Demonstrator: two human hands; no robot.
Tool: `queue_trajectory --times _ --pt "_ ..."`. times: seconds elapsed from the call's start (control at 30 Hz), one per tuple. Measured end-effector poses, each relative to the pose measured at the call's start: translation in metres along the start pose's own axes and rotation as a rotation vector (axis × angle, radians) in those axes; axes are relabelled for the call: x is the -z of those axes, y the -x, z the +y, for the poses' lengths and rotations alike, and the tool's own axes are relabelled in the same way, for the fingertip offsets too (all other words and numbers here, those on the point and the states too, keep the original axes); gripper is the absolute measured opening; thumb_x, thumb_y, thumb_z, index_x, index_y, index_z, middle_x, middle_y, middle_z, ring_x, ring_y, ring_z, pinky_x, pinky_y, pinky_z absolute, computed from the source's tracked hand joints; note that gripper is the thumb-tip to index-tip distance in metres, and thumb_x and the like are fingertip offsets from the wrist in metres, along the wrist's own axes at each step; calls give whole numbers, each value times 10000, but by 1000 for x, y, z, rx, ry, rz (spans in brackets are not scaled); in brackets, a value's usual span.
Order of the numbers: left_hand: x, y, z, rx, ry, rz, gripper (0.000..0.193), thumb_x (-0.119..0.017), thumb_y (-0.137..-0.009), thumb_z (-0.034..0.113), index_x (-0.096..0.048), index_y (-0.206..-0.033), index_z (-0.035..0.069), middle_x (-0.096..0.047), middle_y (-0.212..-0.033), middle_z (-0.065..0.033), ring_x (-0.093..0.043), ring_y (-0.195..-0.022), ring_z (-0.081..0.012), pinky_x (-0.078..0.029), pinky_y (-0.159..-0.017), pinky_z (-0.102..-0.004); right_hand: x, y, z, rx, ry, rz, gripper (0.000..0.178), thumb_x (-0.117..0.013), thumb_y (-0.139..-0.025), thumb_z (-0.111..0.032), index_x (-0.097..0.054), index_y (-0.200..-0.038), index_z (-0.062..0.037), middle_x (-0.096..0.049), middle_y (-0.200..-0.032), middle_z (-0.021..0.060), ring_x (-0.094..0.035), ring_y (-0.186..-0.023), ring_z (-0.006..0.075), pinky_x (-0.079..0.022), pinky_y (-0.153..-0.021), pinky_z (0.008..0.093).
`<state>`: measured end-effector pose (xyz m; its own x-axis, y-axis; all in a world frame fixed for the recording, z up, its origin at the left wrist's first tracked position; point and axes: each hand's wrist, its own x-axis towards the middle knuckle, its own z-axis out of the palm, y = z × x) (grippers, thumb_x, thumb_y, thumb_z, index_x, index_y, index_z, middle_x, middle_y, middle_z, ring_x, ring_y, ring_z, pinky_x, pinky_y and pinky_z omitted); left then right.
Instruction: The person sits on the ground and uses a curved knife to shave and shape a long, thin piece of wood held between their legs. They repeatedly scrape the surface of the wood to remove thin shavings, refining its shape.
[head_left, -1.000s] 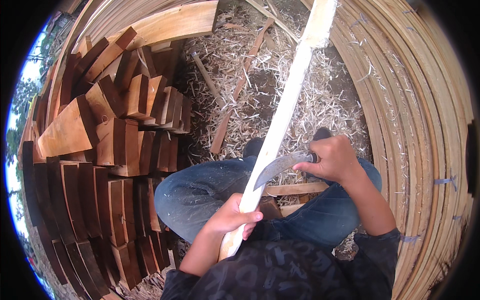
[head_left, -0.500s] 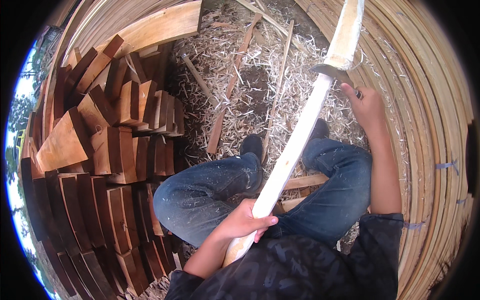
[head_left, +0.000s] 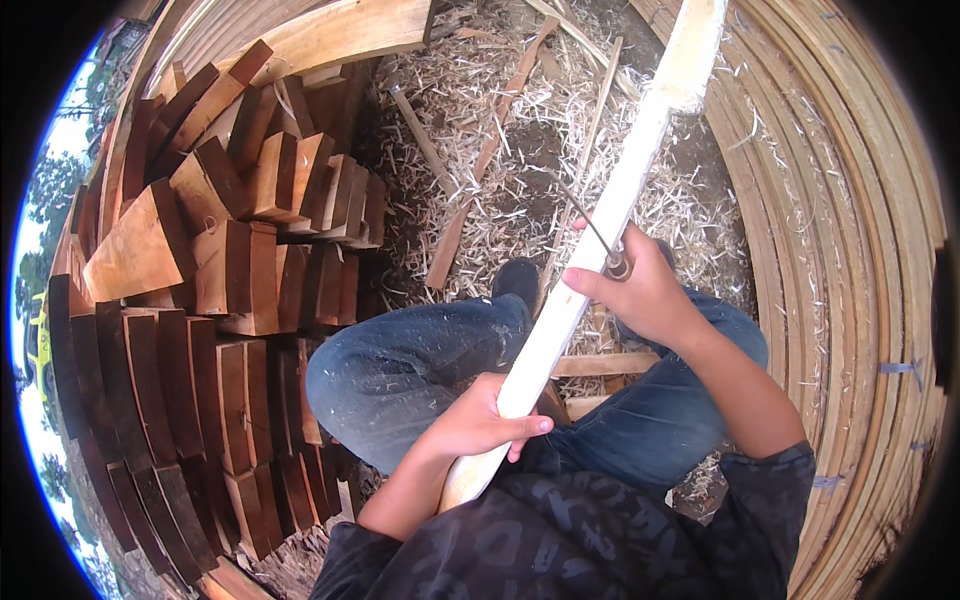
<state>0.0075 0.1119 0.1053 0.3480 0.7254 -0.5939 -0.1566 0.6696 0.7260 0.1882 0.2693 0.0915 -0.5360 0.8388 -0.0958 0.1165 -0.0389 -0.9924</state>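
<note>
A long, pale, peeled wooden pole (head_left: pixel 556 338) slants from my lap up to the far right, its upper end wider and rougher. My left hand (head_left: pixel 488 420) is closed round its lower part, near my belly. Farther up, my right hand (head_left: pixel 645 292) is wrapped about the pole, its thumb across the top and fingertips showing on the far side. The same hand keeps hold of a curved knife (head_left: pixel 588 226). Its dark blade appears nearly edge-on as a thin line, crossing the pole toward the upper left; most of the handle is hidden.
Cut wooden blocks (head_left: pixel 140 250) are stacked high at my left. Wood shavings (head_left: pixel 480 225) and loose strips (head_left: pixel 495 140) cover the ground ahead. Long bundled wooden slats (head_left: pixel 830 250) curve along the right. My bent legs (head_left: pixel 400 385) lie under the pole.
My right hand has come down the pole from its upper part with the knife, and now grips the pole itself. The blade has turned nearly edge-on. My left hand keeps its hold.
</note>
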Motion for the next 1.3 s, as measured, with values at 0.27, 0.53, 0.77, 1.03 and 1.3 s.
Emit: queue_trajectory --times 0.27,0.53,0.77,1.03,1.3 --pt "-12 35 11 -39 -621 349 503 -748 -755 298 -528 -1058 -38 -609 -792 -132 -588 -748 -176 -467 -692 -321 -2 -1 -18 21 -92 56 433 -712 -796 -134 -465 -1110 34 -611 -939 89 -631 -816 142 -519 -723 272" --pt "-12 26 7 -88 -664 548 381 -724 -750 255 -594 -933 -53 -634 -741 -197 -649 -681 -257 -483 -635 -337 10 -4 -13 127 469 56 491 -674 -787 -478 -615 -678 -3 -514 -458 101 -578 -428 215 -431 -438 313" --pt "-12 14 32 -321 -694 708 361 -704 -756 229 -565 -932 -53 -633 -766 -246 -646 -774 -398 -502 -645 -394 11 16 -14 288 907 7 646 -635 -718 -641 -520 -533 -33 -495 -441 127 -569 -432 291 -438 -419 365" --pt "-11 12 27 -282 -788 719 350 -696 -762 222 -534 -921 -43 -621 -733 -252 -628 -726 -424 -506 -614 -426 15 8 -11 382 1119 115 688 -587 -695 -708 -494 -518 -50 -521 -468 100 -550 -405 258 -425 -388 348" --pt "-22 19 13 -288 -651 592 327 -721 -739 193 -557 -889 -47 -606 -676 -180 -648 -639 -281 -473 -587 -336 111 -16 -13 -61 874 650 712 -495 -851 -629 -561 -578 25 -426 -427 74 -422 -390 190 -329 -414 360"
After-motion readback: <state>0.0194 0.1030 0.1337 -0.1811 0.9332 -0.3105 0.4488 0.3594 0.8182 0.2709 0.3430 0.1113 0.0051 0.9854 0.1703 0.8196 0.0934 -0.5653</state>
